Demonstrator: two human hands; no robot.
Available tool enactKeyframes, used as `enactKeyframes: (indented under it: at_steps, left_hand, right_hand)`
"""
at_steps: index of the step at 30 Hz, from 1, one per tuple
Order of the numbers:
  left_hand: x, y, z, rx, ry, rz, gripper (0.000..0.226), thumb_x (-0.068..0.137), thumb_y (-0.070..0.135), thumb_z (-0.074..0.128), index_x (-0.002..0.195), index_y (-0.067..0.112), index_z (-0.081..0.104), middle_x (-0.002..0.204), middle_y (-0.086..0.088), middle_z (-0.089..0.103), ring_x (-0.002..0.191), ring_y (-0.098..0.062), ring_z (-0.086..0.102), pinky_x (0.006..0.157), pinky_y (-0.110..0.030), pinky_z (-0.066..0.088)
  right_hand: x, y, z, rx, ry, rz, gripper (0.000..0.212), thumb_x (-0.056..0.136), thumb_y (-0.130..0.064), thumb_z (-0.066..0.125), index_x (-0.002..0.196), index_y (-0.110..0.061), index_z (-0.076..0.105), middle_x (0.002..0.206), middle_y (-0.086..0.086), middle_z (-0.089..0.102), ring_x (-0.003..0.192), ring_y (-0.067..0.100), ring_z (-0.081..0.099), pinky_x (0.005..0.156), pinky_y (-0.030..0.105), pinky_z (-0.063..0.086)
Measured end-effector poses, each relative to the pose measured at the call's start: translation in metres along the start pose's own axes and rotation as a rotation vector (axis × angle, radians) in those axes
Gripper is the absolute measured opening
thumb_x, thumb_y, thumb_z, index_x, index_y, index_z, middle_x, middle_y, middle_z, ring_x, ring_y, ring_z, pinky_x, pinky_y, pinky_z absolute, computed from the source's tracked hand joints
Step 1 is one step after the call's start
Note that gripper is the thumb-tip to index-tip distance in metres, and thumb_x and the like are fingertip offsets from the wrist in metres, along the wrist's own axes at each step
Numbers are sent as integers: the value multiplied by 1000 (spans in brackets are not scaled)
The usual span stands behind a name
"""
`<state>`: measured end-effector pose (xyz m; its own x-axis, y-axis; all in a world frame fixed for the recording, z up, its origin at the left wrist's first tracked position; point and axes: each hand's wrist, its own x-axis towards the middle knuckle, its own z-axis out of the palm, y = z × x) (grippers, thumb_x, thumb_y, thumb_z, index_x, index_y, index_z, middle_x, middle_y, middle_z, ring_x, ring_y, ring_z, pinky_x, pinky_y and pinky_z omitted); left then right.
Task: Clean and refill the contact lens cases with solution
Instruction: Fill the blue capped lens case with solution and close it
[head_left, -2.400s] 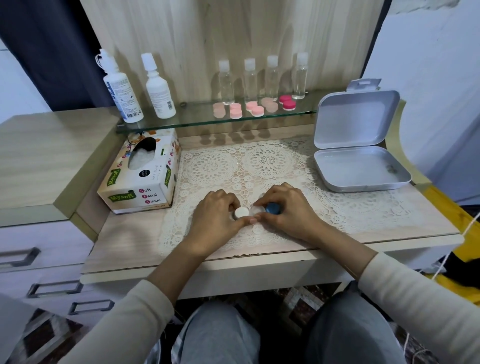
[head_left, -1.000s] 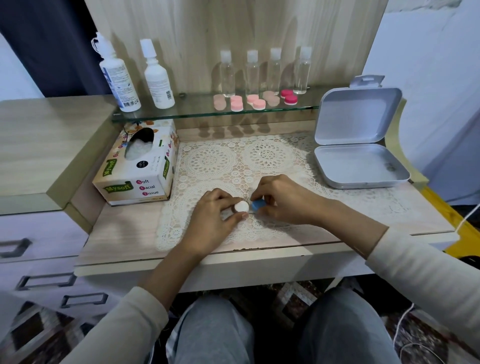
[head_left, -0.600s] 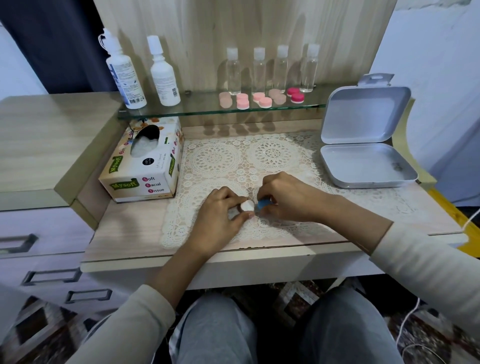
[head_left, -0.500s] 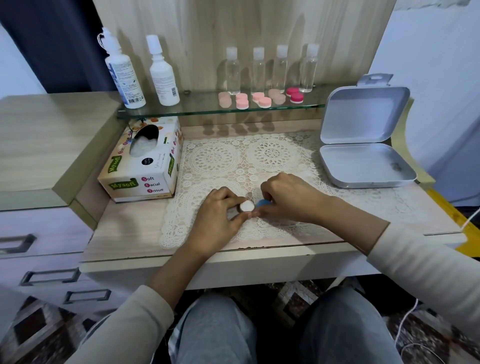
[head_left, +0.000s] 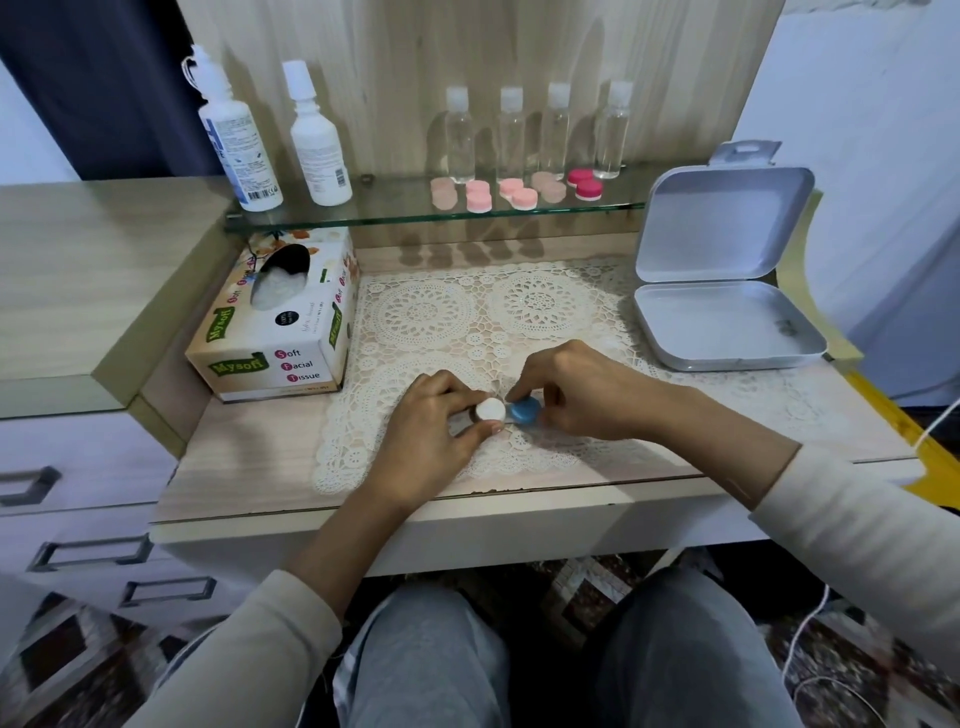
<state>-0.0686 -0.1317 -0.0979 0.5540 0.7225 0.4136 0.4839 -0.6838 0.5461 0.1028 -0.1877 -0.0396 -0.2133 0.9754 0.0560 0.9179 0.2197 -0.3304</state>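
Both hands are on one lens case (head_left: 507, 412), which is sitting mid lace mat (head_left: 540, 306) near the front of the counter (head_left: 244, 467). The left hand (head_left: 428, 434) is pinching the white cap (head_left: 490, 409) between its thumb and curled fingers (head_left: 460, 397). My guess is that it's pinning that side so the case isn't spinning. The right hand (head_left: 584, 397) is curling its fingers (head_left: 522, 382) round the blue cap (head_left: 523, 413), probably twisting it, but I can't tell which way.

Both caps are smooth little round plastic discs, so a tight pinch is making sense. The bumpy crochet mat is likely giving some grip underneath.

At 12 o'clock from the case, the glass shelf (head_left: 395, 210) is carrying more pink cases (head_left: 478, 195) and four clear little bottles (head_left: 511, 135). Over at 11 o'clock it's holding two white squeeze bottles (head_left: 314, 150) with nozzle tips, so the solution is within reach.

The cardboard tissue box (head_left: 280, 338) is sitting at 10 o'clock with a tissue poking up, handy for wiping. At 2 o'clock a pale hinged tin (head_left: 727, 332) is lying open, with a small something inside I can't make out.
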Motion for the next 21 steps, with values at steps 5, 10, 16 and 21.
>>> enactKeyframes:
  at_steps: [5,10,16,21]
  left_hand:
    - [0,0,0,15,-6,2,34,74,30,74,102,10,71,87,0,60,86,-16,52,73,-17,29]
    - [0,0,0,-4,-8,-8,34,73,30,75,101,11,72,86,0,60,86,-17,52,73,-19,29]
    - [0,1,0,-2,-12,-8,35,73,32,74,101,12,72,86,2,59,86,-16,50,71,-13,28]
    - [-1,1,0,28,-7,7,35,73,33,73,101,13,72,85,3,60,85,-15,49,72,-10,28]
  right_hand:
    - [-3,1,-1,-17,12,69,28,74,-27,75,95,-11,67,86,-4,59,65,-1,42,59,16,35]
    - [-1,0,4,-33,27,55,18,80,-19,68,94,-9,70,88,4,67,68,5,47,59,16,34]
    - [-1,-6,-3,-18,-18,50,29,76,-17,71,104,-14,68,95,0,64,72,7,46,63,16,37]
    - [1,-10,1,-88,-45,38,15,82,-10,60,92,-5,70,85,11,65,78,23,57,68,32,47]
